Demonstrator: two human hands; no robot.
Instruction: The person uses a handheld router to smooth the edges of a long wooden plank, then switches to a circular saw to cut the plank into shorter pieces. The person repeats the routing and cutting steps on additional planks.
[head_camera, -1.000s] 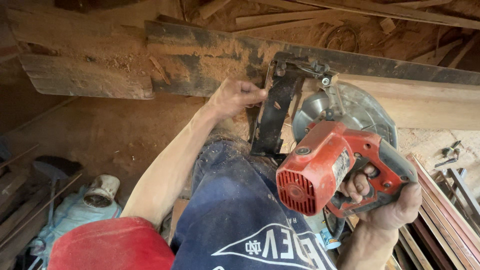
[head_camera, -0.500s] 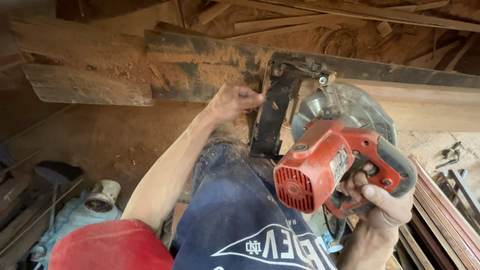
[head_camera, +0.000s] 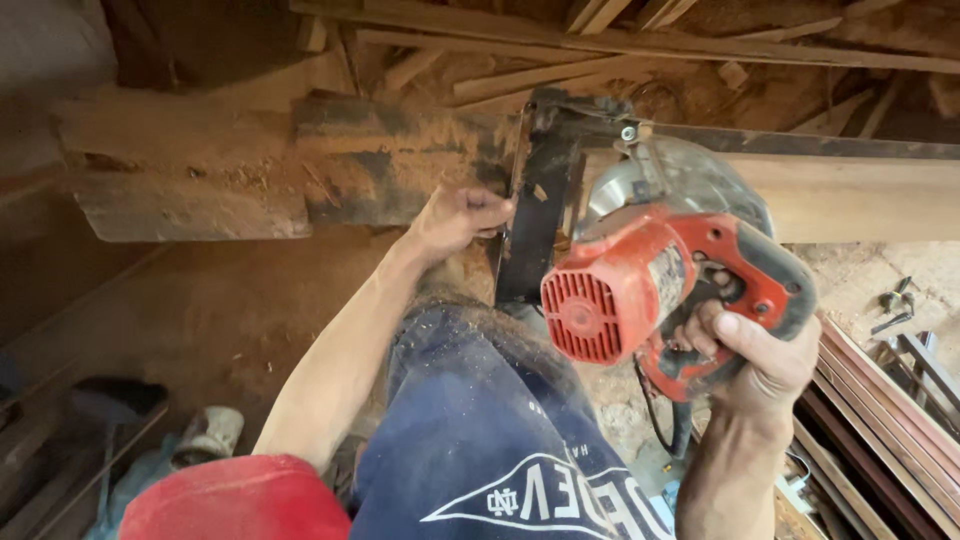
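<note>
Firmly, the rear handle of the red circular saw (head_camera: 660, 290) is gripped by the right hand (head_camera: 760, 365), fingers wrapped around it so the tool is steadied with its blade guard over the long plank (head_camera: 860, 195). The left hand (head_camera: 455, 218) is closed on the edge of the saw's black base plate (head_camera: 535, 215), apparently to keep it seated against the wood. The plank is laid across a rough, sawdust-covered beam (head_camera: 200, 170), which serves as a support. Loose offcuts (head_camera: 560, 70) are piled behind, and stacked strips (head_camera: 880, 400) lie to the right.
</note>
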